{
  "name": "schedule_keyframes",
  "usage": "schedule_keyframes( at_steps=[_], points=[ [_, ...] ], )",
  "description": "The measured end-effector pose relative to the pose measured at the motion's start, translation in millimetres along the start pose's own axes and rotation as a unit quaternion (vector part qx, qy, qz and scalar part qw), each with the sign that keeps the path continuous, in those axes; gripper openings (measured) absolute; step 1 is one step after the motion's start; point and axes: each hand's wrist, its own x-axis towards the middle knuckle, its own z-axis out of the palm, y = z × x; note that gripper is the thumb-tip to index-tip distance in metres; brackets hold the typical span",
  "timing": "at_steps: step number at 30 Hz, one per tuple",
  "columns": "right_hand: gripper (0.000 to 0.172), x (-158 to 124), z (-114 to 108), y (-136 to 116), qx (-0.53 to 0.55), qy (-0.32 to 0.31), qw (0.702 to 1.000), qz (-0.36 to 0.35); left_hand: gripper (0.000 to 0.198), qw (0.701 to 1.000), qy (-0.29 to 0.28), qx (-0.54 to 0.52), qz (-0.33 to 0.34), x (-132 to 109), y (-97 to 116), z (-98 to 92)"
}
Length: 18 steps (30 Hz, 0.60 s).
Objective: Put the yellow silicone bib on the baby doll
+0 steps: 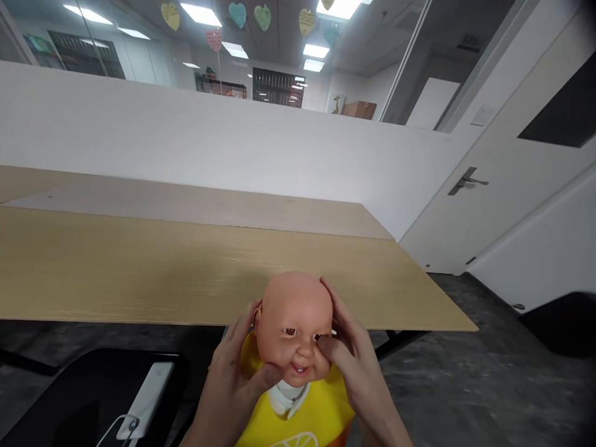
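A bald baby doll [296, 310] faces me, upright at the table's near edge, in a yellow top with a white collar [288, 398]. My left hand [233, 372] cups the doll's head from the left, its thumb on the cheek near the mouth. On the other side my right hand [352, 354] wraps the head, with its thumb pressed beside the doll's eye. Both hands are closed around the head. The fingers behind the head are partly hidden, and the doll's lower body is out of view.
A long wooden table [139, 267] stretches in front of me against a white wall [195, 136]. At lower left, a white power strip [148, 397] with a cable lies on a black chair [69, 385]. A white door [503, 205] stands at right, near another dark chair [563, 323].
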Motion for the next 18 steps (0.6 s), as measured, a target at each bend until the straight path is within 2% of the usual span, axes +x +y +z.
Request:
schedule_keyframes(
  at_steps=[11, 14, 18],
  points=[
    [0.063, 11.0, -6.0, 21.1, 0.03, -0.003, 1.0, 0.007, 0.071, 0.996, -0.047, 0.014, -0.075, 8.5, -16.2, 9.0],
    [0.064, 9.5, -10.9, 28.0, 0.043, 0.004, 0.999, 0.019, 0.072, 0.989, -0.095, -0.034, -0.104, 13.3, -19.5, 10.2],
    [0.065, 5.7, -22.8, 35.3, 0.106, -0.015, 0.99, 0.088, 0.084, 0.968, -0.161, -0.108, -0.158, 15.8, -26.6, 4.2]
  ],
)
